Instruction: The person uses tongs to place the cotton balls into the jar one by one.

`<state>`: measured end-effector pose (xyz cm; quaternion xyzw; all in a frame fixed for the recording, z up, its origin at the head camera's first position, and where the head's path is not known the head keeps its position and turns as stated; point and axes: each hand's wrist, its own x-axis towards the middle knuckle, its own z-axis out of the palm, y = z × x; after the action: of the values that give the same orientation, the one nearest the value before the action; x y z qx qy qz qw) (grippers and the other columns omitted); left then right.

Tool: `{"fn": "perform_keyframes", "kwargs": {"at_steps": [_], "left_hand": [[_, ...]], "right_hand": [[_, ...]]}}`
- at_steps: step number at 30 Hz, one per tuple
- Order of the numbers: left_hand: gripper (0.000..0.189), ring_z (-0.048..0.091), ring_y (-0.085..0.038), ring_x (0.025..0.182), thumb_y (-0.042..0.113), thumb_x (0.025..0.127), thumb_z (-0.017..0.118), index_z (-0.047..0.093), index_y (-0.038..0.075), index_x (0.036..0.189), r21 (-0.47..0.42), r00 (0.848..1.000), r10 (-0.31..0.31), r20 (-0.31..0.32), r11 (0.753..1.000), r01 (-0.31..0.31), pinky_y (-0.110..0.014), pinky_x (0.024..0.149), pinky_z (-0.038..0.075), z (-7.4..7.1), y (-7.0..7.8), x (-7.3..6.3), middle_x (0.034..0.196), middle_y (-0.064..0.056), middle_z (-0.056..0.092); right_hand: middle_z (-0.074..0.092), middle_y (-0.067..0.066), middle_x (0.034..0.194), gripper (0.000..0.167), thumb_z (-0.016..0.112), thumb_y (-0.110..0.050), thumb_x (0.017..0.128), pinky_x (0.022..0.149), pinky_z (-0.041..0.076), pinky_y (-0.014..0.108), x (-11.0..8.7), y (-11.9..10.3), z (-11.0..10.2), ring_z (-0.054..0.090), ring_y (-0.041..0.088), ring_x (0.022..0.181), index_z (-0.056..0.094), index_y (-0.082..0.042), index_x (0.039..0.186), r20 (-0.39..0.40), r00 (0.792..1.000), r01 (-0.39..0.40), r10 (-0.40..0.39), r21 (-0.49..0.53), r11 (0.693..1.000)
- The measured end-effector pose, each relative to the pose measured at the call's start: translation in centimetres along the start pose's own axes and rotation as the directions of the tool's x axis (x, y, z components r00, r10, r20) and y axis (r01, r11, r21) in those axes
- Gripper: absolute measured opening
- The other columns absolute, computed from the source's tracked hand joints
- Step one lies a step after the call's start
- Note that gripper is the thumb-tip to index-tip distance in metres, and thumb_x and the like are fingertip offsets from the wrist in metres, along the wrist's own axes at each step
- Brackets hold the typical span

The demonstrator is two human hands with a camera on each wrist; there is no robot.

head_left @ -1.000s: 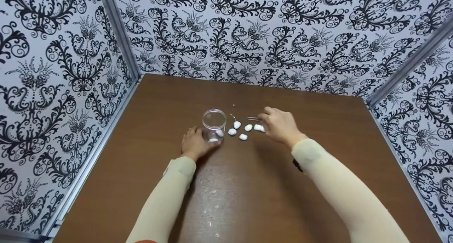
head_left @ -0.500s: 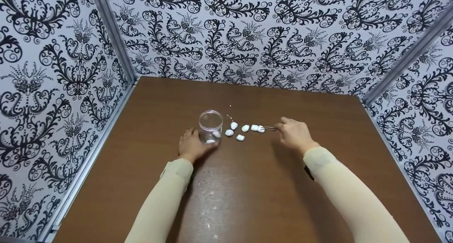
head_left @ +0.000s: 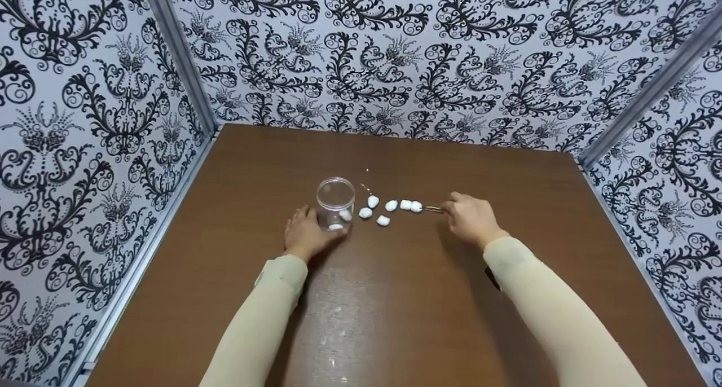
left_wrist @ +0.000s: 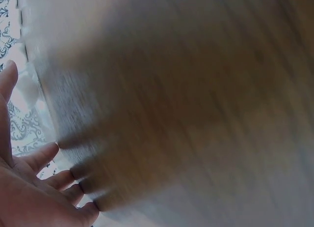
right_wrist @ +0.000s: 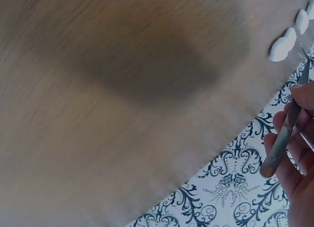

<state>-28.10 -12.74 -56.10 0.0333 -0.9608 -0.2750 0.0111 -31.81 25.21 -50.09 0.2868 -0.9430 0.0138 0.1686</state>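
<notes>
Patterned walls (head_left: 383, 54): white with black scrollwork, standing behind and on both sides of where you work.
Brown table (head_left: 406, 308): wood-grained, with light glinting on the part in front of you.
Pale sleeves (head_left: 256, 319): they cover your forearms down to the wrists.
Left hand (head_left: 306, 232): you hold the clear jar (head_left: 336, 208) low down, your thumb on one side, well apart from your slightly spaced fingers on the other.
Right hand (head_left: 471, 216): your thumb and fingers are clamped on the metal tweezers (right_wrist: 288, 124).
Clear jar: upright on the table, round mouth facing up, with two white pieces (head_left: 345, 214) inside.
Metal tweezers: their tips point to your left, just beside the nearest piece; whether they touch it, you cannot tell.
White pieces outside: six lie on the table between the jar and your right hand, the two nearest the tweezers side by side.
Pale specks (head_left: 366, 188): tiny, on the table just beyond the pieces.
</notes>
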Motion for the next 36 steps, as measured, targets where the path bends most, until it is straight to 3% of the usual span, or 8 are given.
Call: {"fn": "perform_keyframes", "kwargs": {"at_steps": [18, 36], "left_hand": [[0.097, 0.028, -0.039, 0.144, 0.066, 0.075, 0.075, 0.050, 0.003, 0.143, 0.006, 1.000, -0.004, 0.006, 1.000, 0.004, -0.055, 0.117, 0.017, -0.4, 0.5, -0.3, 0.154, -0.021, 0.037], [0.096, 0.030, -0.035, 0.144, 0.066, 0.075, 0.074, 0.050, 0.002, 0.143, 0.013, 1.000, -0.005, -0.002, 1.000, 0.005, -0.056, 0.116, 0.018, -0.6, 0.5, -0.6, 0.152, -0.021, 0.039]], "right_hand": [[0.057, 0.008, 0.083, 0.012, 0.068, -0.005, 0.088, 0.055, 0.054, 0.049, 0.9, -0.1, 0.7, 0.064, 0.031, 0.073, 0.075, -0.005, 0.097, 0.044, 0.999, 0.000, 0.001, -0.011, 1.000], [0.058, 0.009, 0.085, 0.009, 0.068, -0.006, 0.087, 0.054, 0.054, 0.049, 1.4, -0.5, 1.1, 0.062, 0.031, 0.073, 0.074, -0.005, 0.094, 0.017, 1.000, 0.013, -0.013, -0.011, 1.000]]}}
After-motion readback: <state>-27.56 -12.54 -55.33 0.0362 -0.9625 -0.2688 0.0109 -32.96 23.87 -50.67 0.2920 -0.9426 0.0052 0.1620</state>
